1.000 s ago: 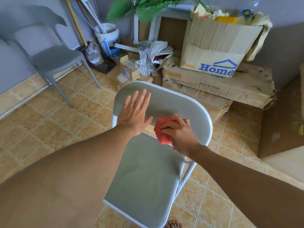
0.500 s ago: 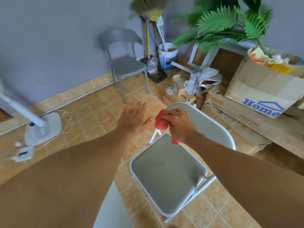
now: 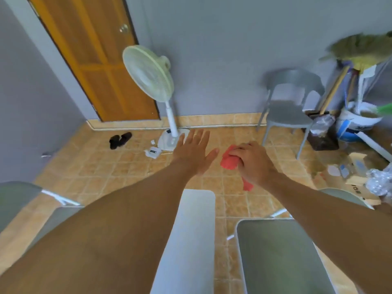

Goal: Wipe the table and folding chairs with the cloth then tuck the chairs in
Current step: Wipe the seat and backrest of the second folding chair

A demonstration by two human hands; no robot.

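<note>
a: what has changed in your view over the last second?

b: your head has swung left. the cardboard boxes and the plant have left the frame; the wooden door (image 3: 93,60), the standing fan (image 3: 151,75) and the grey plastic chair (image 3: 288,102) by the far wall now fill the background. the folding chair on the right (image 3: 282,255), which you were wiping a second ago, has dropped to the lower right corner of the frame, seat facing up. a narrow white table (image 3: 188,240) now shows at bottom centre, its far end between your forearms. the folding chair on the left (image 3: 19,198) appears at the left edge, mostly cut off.

a: report the hands and the cloth.

b: your left hand (image 3: 194,151) is fully open, fingers spread, palm down, holding nothing. it was resting on the chair back; it now hangs over bare floor, beyond the far end of the table. your right hand (image 3: 253,162) is closed around the red cloth (image 3: 230,160), which is bunched at the fingers with a tail hanging below the wrist. the cloth no longer touches any surface.

a: what does this mean for the task?

b: judgement only: wiping of the right chair has been broken off and you appear to be turning to the next surface, either the table or the left chair. no chair is tucked in yet.
</note>
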